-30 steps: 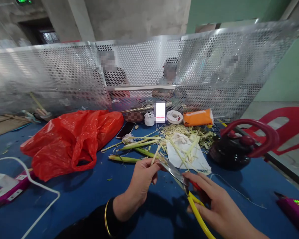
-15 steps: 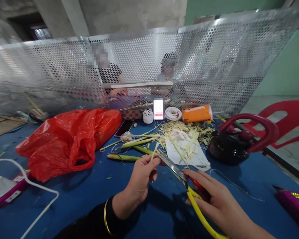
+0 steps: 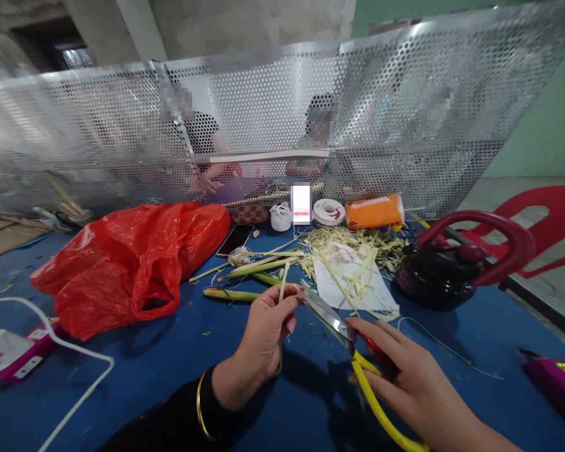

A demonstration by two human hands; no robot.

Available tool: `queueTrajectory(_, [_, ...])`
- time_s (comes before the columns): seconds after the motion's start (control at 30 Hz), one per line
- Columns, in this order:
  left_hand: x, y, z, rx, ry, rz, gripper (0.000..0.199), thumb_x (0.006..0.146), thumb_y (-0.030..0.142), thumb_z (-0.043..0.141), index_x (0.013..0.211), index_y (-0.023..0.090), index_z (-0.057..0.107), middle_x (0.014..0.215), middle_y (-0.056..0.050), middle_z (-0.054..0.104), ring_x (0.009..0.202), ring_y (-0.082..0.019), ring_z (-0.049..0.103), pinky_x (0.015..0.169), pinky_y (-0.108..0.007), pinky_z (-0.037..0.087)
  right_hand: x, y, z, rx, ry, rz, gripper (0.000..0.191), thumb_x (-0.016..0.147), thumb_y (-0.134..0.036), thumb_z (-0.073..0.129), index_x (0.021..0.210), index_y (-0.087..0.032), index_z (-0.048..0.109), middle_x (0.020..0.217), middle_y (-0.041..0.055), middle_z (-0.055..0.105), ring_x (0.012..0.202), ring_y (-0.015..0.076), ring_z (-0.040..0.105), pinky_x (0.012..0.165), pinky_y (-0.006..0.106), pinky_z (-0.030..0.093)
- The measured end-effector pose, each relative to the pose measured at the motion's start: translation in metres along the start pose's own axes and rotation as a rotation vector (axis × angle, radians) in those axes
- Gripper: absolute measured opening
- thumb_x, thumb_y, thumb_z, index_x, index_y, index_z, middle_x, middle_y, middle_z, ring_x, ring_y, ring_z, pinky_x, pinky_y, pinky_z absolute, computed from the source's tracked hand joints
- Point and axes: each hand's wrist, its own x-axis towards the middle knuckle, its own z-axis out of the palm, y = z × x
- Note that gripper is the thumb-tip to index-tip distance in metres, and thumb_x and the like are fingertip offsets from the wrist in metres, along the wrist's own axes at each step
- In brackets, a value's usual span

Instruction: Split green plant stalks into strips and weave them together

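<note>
My left hand (image 3: 266, 329) pinches a thin pale green plant strip (image 3: 285, 276), which sticks up past the thumb. In my right hand (image 3: 405, 370) are scissors (image 3: 332, 319) with yellow handles and a red part under the fingers. Their metal blades point up and left, with the tips at my left fingertips. Beyond my hands, green stalks (image 3: 233, 295) lie on the blue table. Right of them is a white paper (image 3: 329, 285) with peeled strips on it, and a heap of shredded plant bits (image 3: 381, 251) lies behind.
A red plastic bag (image 3: 117, 276) covers the left side. A dark pot (image 3: 435, 279) with a red handle stands right. Along the back are a phone (image 3: 236, 240), a ribbon roll (image 3: 328, 212) and an orange packet (image 3: 375, 211). People sit behind a perforated metal screen (image 3: 263, 107).
The strip in my left hand now stands more upright, and a length of it shows below the hand. The whole view has shifted slightly.
</note>
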Motion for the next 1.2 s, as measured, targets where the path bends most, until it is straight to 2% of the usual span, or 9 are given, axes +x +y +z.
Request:
queueTrajectory(0.23, [0.0007, -0.0002, -0.0019, -0.010, -0.022, -0.018, 0.017, 0.065, 0.025, 0.069, 0.074, 0.013, 0.060, 0.061, 0.004, 0.055, 0.034, 0.001, 0.036, 0.033, -0.014, 0.008, -0.0021, 0.0001, -0.0009, -0.043, -0.006, -0.017, 0.048, 0.085, -0.026, 0.056, 0.133, -0.028, 0.047, 0.108, 0.0086, 0.065, 0.090, 0.0227, 0.068, 0.065, 0.029, 0.058])
queueTrajectory(0.47, [0.0026, -0.0001, -0.0012, -0.025, 0.004, -0.009, 0.023, 0.063, 0.029, 0.074, 0.072, 0.013, 0.060, 0.061, 0.004, 0.055, 0.035, 0.001, 0.035, 0.032, -0.013, 0.009, -0.0016, -0.0019, -0.0020, -0.112, -0.009, -0.002, 0.052, 0.082, -0.022, 0.057, 0.133, -0.026, 0.046, 0.106, 0.0098, 0.063, 0.083, 0.0223, 0.068, 0.065, 0.032, 0.059])
queueTrajectory(0.7, [0.0028, -0.0047, -0.0009, 0.000, 0.016, -0.018, 0.023, 0.065, 0.030, 0.076, 0.074, 0.013, 0.063, 0.050, 0.007, 0.048, 0.035, 0.000, 0.034, 0.034, -0.012, 0.010, -0.0005, -0.0027, -0.0027, -0.093, 0.026, -0.041, 0.049, 0.084, -0.023, 0.054, 0.133, -0.025, 0.047, 0.103, 0.0098, 0.064, 0.082, 0.0214, 0.069, 0.066, 0.032, 0.060])
queueTrajectory(0.87, [0.0012, -0.0051, -0.0012, -0.003, 0.009, -0.014, 0.023, 0.065, 0.028, 0.075, 0.075, 0.013, 0.063, 0.054, 0.006, 0.050, 0.036, 0.001, 0.035, 0.034, -0.012, 0.010, -0.0024, -0.0003, -0.0023, -0.087, 0.026, -0.033, 0.047, 0.086, -0.025, 0.053, 0.133, -0.025, 0.048, 0.104, 0.0107, 0.065, 0.080, 0.0217, 0.069, 0.064, 0.035, 0.060])
queueTrajectory(1.03, [0.0011, -0.0044, -0.0024, -0.010, -0.007, -0.007, 0.020, 0.067, 0.027, 0.074, 0.076, 0.013, 0.062, 0.057, 0.006, 0.051, 0.036, 0.001, 0.035, 0.034, -0.013, 0.010, -0.0039, 0.0019, -0.0017, -0.089, 0.031, -0.053, 0.046, 0.087, -0.025, 0.051, 0.133, -0.023, 0.050, 0.106, 0.0130, 0.065, 0.086, 0.0239, 0.068, 0.068, 0.037, 0.060])
queueTrajectory(1.2, [0.0024, -0.0035, -0.0026, -0.007, -0.014, -0.012, 0.021, 0.067, 0.028, 0.074, 0.074, 0.012, 0.062, 0.059, 0.005, 0.052, 0.036, 0.001, 0.034, 0.034, -0.014, 0.009, -0.0034, 0.0020, -0.0001, -0.045, 0.006, -0.034, 0.046, 0.088, -0.024, 0.051, 0.134, -0.023, 0.049, 0.101, 0.0111, 0.066, 0.079, 0.0210, 0.069, 0.063, 0.032, 0.060])
